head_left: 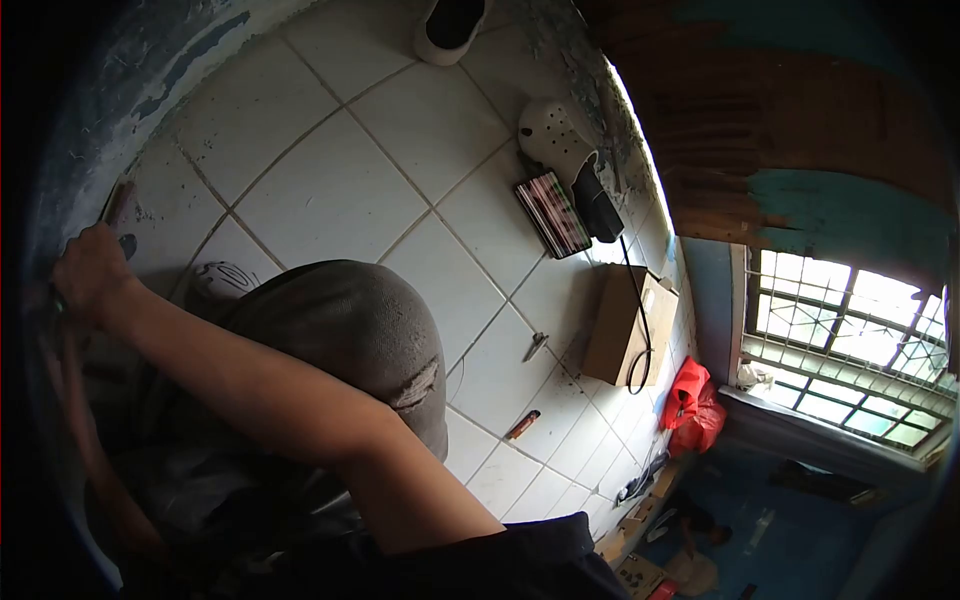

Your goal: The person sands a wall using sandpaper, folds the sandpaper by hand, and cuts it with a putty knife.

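Note:
My right hand (92,272) is closed in a fist at the far left, low beside the wall. What it grips is mostly hidden; a small dark rounded piece (127,246) shows next to the fingers, and a speck of green shows below them. A pinkish-brown strip (120,204) lies on the tiles just past the fist. Behind the right arm, my left forearm (88,440) reaches toward the same spot, its hand lost in the dark edge of the view. My bent knee (385,320), in grey trousers with a worn patch, fills the middle.
On the white tile floor (300,160) are a clog (552,135), a striped box (553,213), a black adapter with a cable (600,210), a cardboard box (620,330), a small metal piece (537,345), a red-brown tool (523,425) and a red plastic bag (695,410). Another person (695,530) sits far off.

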The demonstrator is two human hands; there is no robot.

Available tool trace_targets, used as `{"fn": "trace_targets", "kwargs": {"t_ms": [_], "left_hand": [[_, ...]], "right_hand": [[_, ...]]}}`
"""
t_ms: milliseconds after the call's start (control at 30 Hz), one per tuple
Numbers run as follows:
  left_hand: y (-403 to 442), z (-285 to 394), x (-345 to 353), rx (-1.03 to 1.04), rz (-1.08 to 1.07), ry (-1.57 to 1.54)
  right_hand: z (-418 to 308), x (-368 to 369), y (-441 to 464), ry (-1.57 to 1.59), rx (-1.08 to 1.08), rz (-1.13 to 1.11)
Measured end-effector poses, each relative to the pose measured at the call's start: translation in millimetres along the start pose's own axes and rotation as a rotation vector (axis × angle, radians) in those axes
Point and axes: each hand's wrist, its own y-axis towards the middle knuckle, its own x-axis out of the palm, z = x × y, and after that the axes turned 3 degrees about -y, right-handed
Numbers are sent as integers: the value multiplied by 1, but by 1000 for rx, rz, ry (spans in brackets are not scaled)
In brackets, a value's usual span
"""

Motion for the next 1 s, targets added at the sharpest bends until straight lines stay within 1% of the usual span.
{"fn": "trace_targets", "kwargs": {"t_ms": [33,67,100,167,200,267,300,333,367,400,467,500,567,600,633,700,733,767,800,833,900,933,967,1000], "left_hand": [[5,-1,-1,171,14,186],[8,-3,-2,344,29,370],[8,-10,-5,347,25,372],[5,-26,-15,129,27,647],[4,-21,-11,128,26,650],[-1,-7,-2,-24,12,880],[2,-25,-13,-26,10,882],[7,-57,-35,63,-9,868],[10,-74,-47,153,-26,853],[8,-67,-44,152,-25,855],[4,-46,-31,139,-6,832],[5,-46,-30,138,-6,831],[6,-46,-33,214,-32,784],[6,-45,-34,214,-32,786],[6,-43,-33,131,18,817],[7,-48,-37,36,75,843],[10,-56,-43,173,101,757],[11,-63,-51,310,138,675],[3,-31,-34,206,105,745],[-2,-20,-28,198,122,750],[-6,-11,-21,243,153,797],[-5,-18,-25,317,180,703],[-3,-16,-26,317,184,704],[-2,-12,-28,255,116,641]], "right_hand": [[1,13,8,3,7,3],[2,25,16,82,70,7],[2,33,22,160,130,12],[1,23,19,190,133,1],[1,23,19,216,138,-13],[-1,24,18,234,102,-5],[-1,27,19,248,63,5],[-3,26,17,251,64,2],[-4,22,14,225,43,-64],[-5,19,13,198,22,-129],[-4,27,19,196,18,-133],[-3,25,19,195,17,-138],[-3,24,18,193,17,-138],[-3,26,19,189,19,-139],[-3,27,21,190,18,-141],[-3,32,22,177,22,-92],[-2,29,17,169,4,-109],[-2,25,14,143,-4,-75],[-4,22,13,125,-10,-36],[-6,27,16,126,-28,-42],[-7,35,18,109,19,63],[-8,34,17,110,12,63],[-6,33,15,126,7,55],[-6,30,13,144,5,47]]}}
